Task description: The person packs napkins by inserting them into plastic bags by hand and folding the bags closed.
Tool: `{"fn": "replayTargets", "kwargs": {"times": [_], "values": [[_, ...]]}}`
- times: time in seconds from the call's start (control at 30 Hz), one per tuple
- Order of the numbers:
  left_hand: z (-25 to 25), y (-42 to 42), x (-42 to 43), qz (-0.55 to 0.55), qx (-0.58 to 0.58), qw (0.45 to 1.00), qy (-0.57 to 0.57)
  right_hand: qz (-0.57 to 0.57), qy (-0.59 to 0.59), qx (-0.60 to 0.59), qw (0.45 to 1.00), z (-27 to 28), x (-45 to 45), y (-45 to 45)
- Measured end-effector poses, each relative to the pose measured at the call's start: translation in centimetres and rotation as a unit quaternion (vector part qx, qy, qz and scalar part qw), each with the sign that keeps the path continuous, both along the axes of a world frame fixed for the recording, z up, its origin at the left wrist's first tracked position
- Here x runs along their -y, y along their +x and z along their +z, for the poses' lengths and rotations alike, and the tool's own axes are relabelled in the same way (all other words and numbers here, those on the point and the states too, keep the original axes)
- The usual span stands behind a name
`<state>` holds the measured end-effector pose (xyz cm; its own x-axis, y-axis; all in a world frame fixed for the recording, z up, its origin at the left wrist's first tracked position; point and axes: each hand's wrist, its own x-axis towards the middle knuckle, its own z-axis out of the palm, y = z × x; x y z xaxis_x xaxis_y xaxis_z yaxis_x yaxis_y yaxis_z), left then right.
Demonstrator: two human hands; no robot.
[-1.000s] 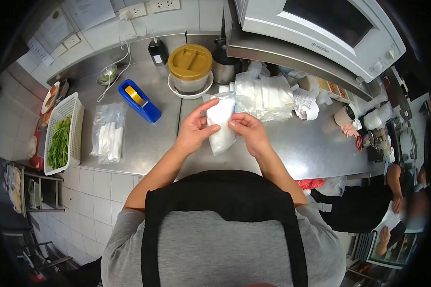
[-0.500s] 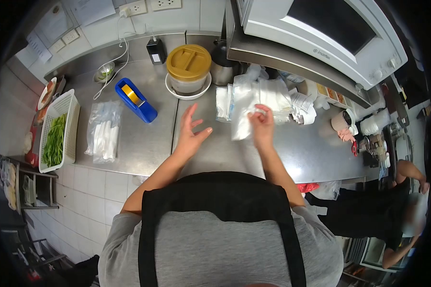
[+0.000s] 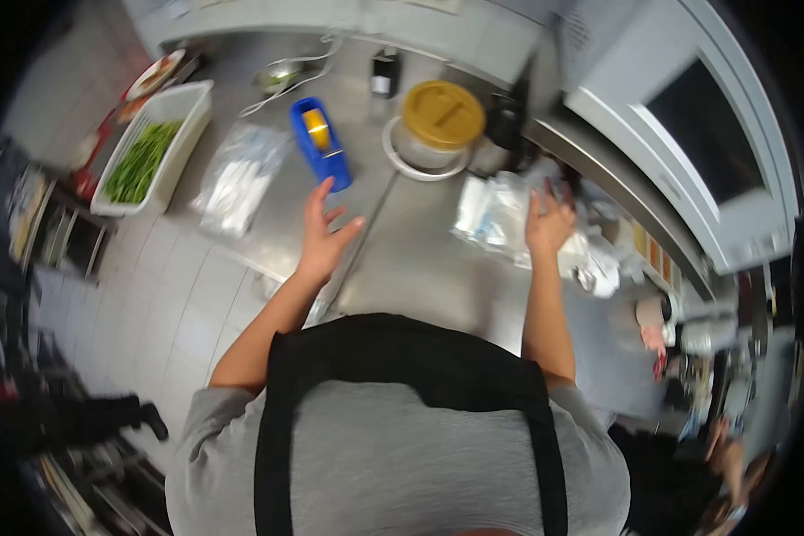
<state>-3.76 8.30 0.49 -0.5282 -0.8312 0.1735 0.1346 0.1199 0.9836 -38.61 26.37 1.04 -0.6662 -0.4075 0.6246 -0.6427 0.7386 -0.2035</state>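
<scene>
My left hand [image 3: 325, 234] hovers over the steel counter with its fingers spread, holding nothing. Nearest to it is a blue tape dispenser [image 3: 320, 143] with a roll of yellow tape. On the right, my right hand [image 3: 550, 223] is over a pile of clear plastic bags [image 3: 502, 214], fingers stretched out and a little blurred. It overlaps the bags; whether the fingertips touch them I cannot tell. Left of the dispenser lies a clear bag of white rolled items [image 3: 238, 192]. A tub with a mustard-coloured lid [image 3: 444, 114] stands in a white dish behind the bags.
A white basket of green vegetables [image 3: 180, 170] sits at the counter's left end. A microwave [image 3: 630, 121] stands on a shelf at the right. A small bowl [image 3: 277, 79], a white cable and a black box [image 3: 385, 73] are along the back. Another person [image 3: 670, 478] is at lower right.
The view has turned, so the counter appears tilted. My right hand has gone from pinching a plastic bag in front of the pile to reaching over the pile. My left hand stays spread.
</scene>
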Motion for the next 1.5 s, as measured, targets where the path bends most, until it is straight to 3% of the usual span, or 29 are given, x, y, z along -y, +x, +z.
{"fn": "replayTargets", "kwargs": {"times": [0.17,0.33,0.4,0.47,0.6,0.7,0.8,0.83,0.93,0.97,1.07,1.17,1.27,1.3,1.4,1.43,1.5], "values": [[0.7,2.5,-0.2,0.062,0.045,0.997,0.016,-0.076,0.197,0.044,0.977,-6.0,3.2,-0.5],[-1.6,5.5,3.8,0.152,0.145,0.976,-0.064,-0.101,0.164,0.177,0.965,-4.3,5.6,-0.3],[-3.4,7.7,7.9,0.269,0.239,0.906,-0.225,-0.105,0.129,0.182,0.969,-4.2,5.8,-0.7],[-4.5,10.3,13.3,0.365,0.274,0.846,-0.274,-0.108,0.085,0.15,0.979,-4.2,5.3,-1.2],[-5.0,15.8,22.7,0.409,0.376,0.8,-0.225,0.043,-0.047,-0.037,0.997,-0.4,2.2,1.5],[-5.0,17.0,25.8,0.41,0.465,0.771,-0.142,0.123,-0.078,-0.097,0.985,1.4,-0.3,4.5],[-4.7,16.9,26.2,0.312,0.595,0.738,-0.071,0.169,-0.087,-0.075,0.979,2.6,-1.8,8.9],[-7.7,17.9,28.6,0.335,0.548,0.765,-0.05,0.17,-0.084,-0.042,0.981,2.1,-2.4,9.8],[-6.9,19.0,30.7,0.233,0.623,0.746,0.025,0.188,-0.073,0.036,0.979,-0.1,-3.0,11.8],[-7.0,19.4,30.6,0.26,0.607,0.751,-0.012,0.201,-0.069,0.047,0.976,-0.5,-2.7,12.7],[-6.3,20.1,30.3,0.309,0.454,0.834,0.055,0.246,-0.059,0.077,0.965,-0.8,-1.1,15.2],[-2.7,18.0,25.7,0.346,0.185,0.919,0.027,0.331,-0.055,0.115,0.935,-0.3,1.7,17.6],[1.6,13.4,18.0,0.233,0.081,0.968,-0.047,0.446,-0.035,0.139,0.884,0.3,5.0,20.6],[3.1,11.8,15.1,0.177,0.071,0.982,-0.009,0.475,-0.027,0.169,0.863,0.9,6.1,21.6],[2.1,7.0,9.0,0.093,0.171,0.971,-0.139,0.534,-0.051,0.204,0.819,3.3,8.8,24.6],[2.5,5.4,6.2,0.051,0.124,0.972,-0.191,0.528,-0.073,0.209,0.82,3.1,9.5,24.8],[3.6,3.4,1.1,-0.095,0.038,0.994,-0.029,0.513,-0.116,0.218,0.822,1.6,10.3,24.3]]}}
